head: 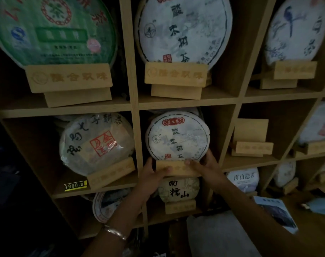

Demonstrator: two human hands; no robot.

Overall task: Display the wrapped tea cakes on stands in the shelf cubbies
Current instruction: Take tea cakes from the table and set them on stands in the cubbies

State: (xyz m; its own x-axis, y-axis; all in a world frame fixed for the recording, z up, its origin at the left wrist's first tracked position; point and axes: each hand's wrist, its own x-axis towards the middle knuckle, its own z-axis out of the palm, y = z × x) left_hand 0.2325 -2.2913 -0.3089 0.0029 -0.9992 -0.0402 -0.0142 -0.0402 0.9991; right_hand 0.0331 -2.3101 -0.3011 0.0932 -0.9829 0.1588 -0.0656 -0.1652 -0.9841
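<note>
Nearest to us, our left forearm carries a metal bracelet (114, 232) at about seven o'clock, and both arms reach up into the middle cubby of the wooden shelf (134, 105). Our left hand (152, 174) grips the left end of a wooden stand (176, 168), thumb curled over its front face. Our right hand (204, 166) grips the stand's right end, thumb lying along its top edge and fingers wrapped behind. A white wrapped tea cake (177, 136) sits upright on that stand, near the centre of our view, its lower edge touching the stand between our hands.

At nine o'clock from it, a plastic-covered cake (95, 143) leans on a tilted stand, with a yellow price tag (75, 185) on the shelf edge below. At three o'clock, an empty stand (251, 143) sits in its own cubby. At six o'clock, just below our hands, a smaller cake (178, 190) stands in the lower row.

Farther up, at eleven o'clock, is a green cake (54, 30); at twelve, a large white cake (184, 30); at one o'clock, a cake with a blue bird (295, 30), each on a stand.
</note>
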